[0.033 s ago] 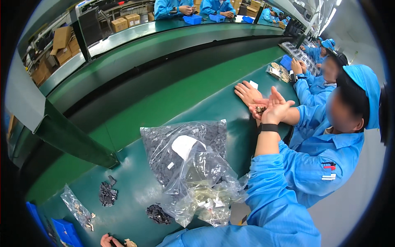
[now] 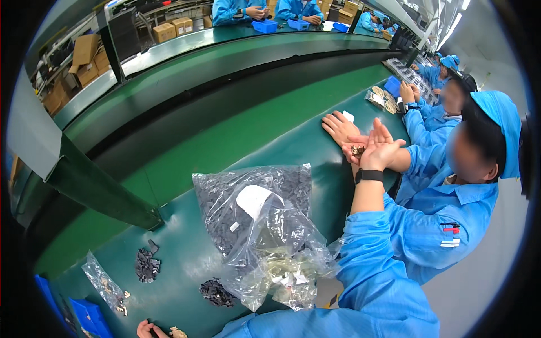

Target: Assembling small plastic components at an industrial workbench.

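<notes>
My right hand (image 2: 381, 151), with a black band at its wrist, reaches far right with fingers stretched apart. It meets a co-worker's hands (image 2: 340, 128) over the table. Small brassy metal parts (image 2: 357, 150) lie at the palms there; overlapping hands hide whose palm bears them. At the bottom edge my left hand (image 2: 149, 329) shows only curled fingers, with something dark at them that I cannot make out. Beside it lie tan pieces (image 2: 178, 333). Between my arms are a heap of small black pieces (image 2: 217, 293) and a large clear bag of dark pieces (image 2: 214, 208).
A second black heap (image 2: 147, 266) and a small clear bag (image 2: 104, 284) lie on the left of the green table (image 2: 180, 265). Blue bins (image 2: 90, 318) stand at the lower left. A green post (image 2: 112, 188) rises beyond. A co-worker (image 2: 451, 208) sits close on my right.
</notes>
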`<state>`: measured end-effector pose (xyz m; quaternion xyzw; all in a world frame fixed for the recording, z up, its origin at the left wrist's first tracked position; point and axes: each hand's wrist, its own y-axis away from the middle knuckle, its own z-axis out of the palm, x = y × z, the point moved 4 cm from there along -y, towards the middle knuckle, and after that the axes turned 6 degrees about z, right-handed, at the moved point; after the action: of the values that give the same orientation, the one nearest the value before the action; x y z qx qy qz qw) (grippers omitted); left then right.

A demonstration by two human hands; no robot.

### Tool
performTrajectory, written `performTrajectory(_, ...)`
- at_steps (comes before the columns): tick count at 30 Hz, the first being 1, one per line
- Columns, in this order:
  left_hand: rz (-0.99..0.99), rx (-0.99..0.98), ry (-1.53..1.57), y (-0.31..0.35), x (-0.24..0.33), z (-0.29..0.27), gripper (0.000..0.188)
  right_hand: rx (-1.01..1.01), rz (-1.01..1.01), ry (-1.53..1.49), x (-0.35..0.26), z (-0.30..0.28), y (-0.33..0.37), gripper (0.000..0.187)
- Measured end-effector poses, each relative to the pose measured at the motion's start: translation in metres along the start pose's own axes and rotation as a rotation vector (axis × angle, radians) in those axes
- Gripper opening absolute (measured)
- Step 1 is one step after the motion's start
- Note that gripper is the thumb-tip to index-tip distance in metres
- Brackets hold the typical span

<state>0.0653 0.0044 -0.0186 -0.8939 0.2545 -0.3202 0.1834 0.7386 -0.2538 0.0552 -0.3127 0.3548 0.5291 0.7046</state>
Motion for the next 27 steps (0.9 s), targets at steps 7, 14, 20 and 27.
performTrajectory(7,0.012,-0.017,-0.021,-0.002,0.004,0.003,0.008,-0.137,0.084,-0.315,-0.037,0.021,0.020,0.089)
performTrajectory(14,-0.022,-0.018,0.021,0.003,-0.002,-0.010,0.008,-1.038,0.050,-0.696,-0.097,0.027,0.076,0.064)
performTrajectory(20,-0.169,0.017,0.177,0.003,-0.003,0.002,0.009,-1.088,0.185,-0.396,-0.147,0.052,0.202,0.037)
performTrajectory(27,-0.186,0.124,0.320,0.006,0.002,-0.003,0.006,-2.194,0.248,-0.342,-0.133,0.071,0.351,0.030)
